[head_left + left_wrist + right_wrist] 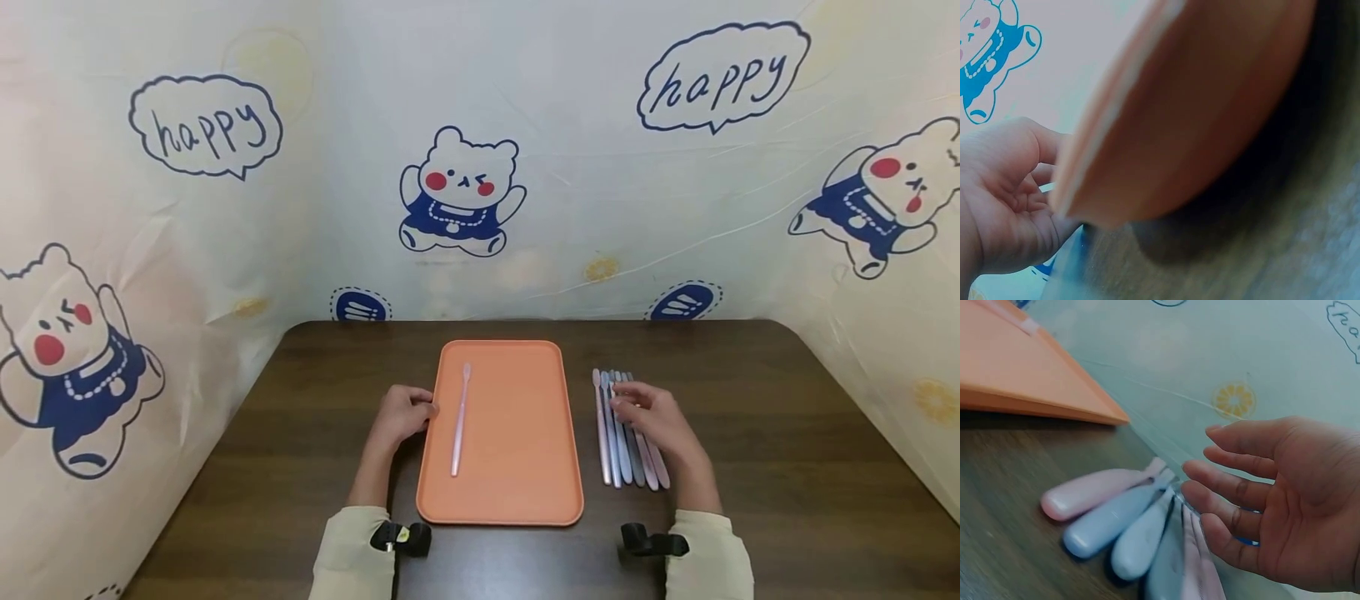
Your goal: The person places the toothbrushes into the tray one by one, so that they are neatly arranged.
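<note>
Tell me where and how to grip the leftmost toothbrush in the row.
I'd pinch the row's leftmost toothbrush by its thick near end, from above on the tray side: it widens there, and a blue toothbrush lies close on its other side.

Passable gap on the table [810, 442] between the tray [517, 433] and the fanned toothbrushes [613, 442]. Right hand [656, 417] hovers at their far ends, blocking from above; handle ends reachable from near side. Handles bunched, little room between. Left hand [405, 414] blocks part of tray's left edge. Raised rim around tray; room inside, right of the lone toothbrush [459, 425]. Wall sheet [570, 208] limits reach past far table edge.
</note>
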The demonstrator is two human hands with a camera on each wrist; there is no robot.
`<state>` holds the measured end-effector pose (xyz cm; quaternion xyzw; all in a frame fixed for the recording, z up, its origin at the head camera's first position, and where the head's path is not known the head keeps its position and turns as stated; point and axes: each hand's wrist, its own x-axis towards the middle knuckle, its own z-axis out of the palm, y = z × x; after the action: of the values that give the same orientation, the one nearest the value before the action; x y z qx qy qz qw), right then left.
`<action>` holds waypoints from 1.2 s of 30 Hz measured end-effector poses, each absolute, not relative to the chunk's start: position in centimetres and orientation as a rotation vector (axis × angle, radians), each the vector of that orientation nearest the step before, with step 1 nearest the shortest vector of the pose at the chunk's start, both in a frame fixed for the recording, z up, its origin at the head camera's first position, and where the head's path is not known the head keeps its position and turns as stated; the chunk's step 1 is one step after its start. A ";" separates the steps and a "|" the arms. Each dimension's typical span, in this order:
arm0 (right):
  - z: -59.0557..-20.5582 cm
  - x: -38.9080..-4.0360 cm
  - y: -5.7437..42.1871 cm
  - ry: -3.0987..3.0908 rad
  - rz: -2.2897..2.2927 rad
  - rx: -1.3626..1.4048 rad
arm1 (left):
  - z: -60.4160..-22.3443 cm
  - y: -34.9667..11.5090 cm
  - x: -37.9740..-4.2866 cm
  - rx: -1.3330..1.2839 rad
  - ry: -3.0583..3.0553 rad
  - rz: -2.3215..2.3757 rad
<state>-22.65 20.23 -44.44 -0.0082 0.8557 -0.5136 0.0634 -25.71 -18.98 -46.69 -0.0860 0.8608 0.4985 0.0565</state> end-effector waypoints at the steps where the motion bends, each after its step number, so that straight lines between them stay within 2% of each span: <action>1: -44.5 -22.6 20.5 2.577 -1.557 -0.014 | -46.7 -19.0 -25.7 -0.267 2.609 1.511; 21: -45.6 -21.7 24.7 2.642 -1.434 0.208 | -46.8 -18.6 -25.7 -0.267 2.620 1.495; 36: -45.0 -21.9 24.4 2.623 -1.246 0.427 | -46.8 -18.8 -25.8 -0.274 2.632 1.484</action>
<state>-21.87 24.41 -44.97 0.1446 0.8889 -0.4222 0.1033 -25.81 -18.85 -46.76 -0.0901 0.8663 0.4884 0.0540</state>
